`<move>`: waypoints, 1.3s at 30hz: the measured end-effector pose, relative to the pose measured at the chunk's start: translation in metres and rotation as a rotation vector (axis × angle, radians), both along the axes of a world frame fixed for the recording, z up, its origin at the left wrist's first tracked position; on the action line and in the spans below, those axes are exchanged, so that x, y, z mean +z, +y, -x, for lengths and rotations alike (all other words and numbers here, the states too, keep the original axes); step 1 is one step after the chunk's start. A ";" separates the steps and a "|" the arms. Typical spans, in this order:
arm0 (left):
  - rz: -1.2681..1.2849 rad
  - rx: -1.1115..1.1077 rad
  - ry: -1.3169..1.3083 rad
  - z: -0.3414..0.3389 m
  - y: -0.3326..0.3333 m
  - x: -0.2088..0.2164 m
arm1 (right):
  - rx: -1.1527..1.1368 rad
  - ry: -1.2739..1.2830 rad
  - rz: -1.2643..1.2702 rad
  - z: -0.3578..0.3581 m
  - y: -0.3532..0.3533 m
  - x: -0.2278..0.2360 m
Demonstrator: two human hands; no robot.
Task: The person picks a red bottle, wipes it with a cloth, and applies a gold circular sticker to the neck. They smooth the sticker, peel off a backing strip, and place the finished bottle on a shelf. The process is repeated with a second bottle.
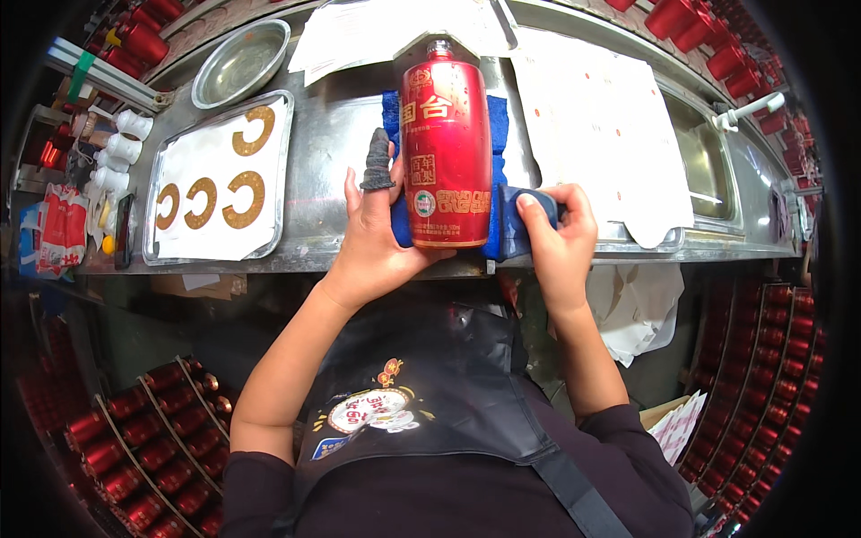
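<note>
A glossy red bottle (pixel 447 166) with gold lettering and a metallic cap lies in front of me over a blue cloth (pixel 499 134). My left hand (pixel 372 229) grips its lower left side, thumb along the base and the other fingers partly hidden behind it. One finger of that hand wears a dark grey finger cover (pixel 378 161). Between the thumb and fingers of my right hand (pixel 565 238) is a folded dark blue pad (pixel 515 222), close against the bottle's lower right side; whether it touches the glass is unclear.
On the left, a metal tray (pixel 285 170) holds a white sheet with several gold C-shaped labels (pixel 242 199). Behind it stands a round metal bowl (pixel 242 65). White label sheets (pixel 601 125) lie right of the bottle, beside a sink (pixel 701 161). Racked red bottles (pixel 148 439) flank me.
</note>
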State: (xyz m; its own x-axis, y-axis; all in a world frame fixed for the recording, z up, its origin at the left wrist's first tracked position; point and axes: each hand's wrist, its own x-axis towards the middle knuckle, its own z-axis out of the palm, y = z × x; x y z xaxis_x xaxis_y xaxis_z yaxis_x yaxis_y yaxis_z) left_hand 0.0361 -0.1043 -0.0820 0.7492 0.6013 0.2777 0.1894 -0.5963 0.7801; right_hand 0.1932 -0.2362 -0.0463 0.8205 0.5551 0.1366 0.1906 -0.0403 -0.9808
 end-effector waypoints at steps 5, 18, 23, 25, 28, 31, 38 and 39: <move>-0.120 0.052 -0.038 -0.002 -0.005 0.005 | 0.061 -0.063 0.013 -0.007 0.003 0.001; -0.413 0.073 -0.145 -0.006 -0.007 0.013 | 0.343 -0.682 -0.070 0.045 0.011 0.009; -0.257 0.106 -0.103 0.007 -0.029 0.018 | 0.077 -0.302 -0.141 0.016 -0.005 0.008; -0.343 0.104 -0.048 0.003 -0.041 0.018 | 0.123 -0.240 -0.118 0.002 -0.013 0.002; -0.407 0.218 -0.001 0.005 -0.039 0.012 | 0.242 -0.263 -0.091 -0.018 -0.023 -0.003; -0.380 0.274 0.002 0.013 -0.036 0.004 | 0.400 -0.317 0.023 -0.037 -0.025 0.007; -0.314 0.382 0.040 0.015 -0.033 -0.010 | 0.922 -0.545 0.052 -0.056 0.062 0.037; -0.307 0.395 0.036 0.016 -0.033 -0.011 | 0.814 -0.593 0.092 -0.053 0.076 0.043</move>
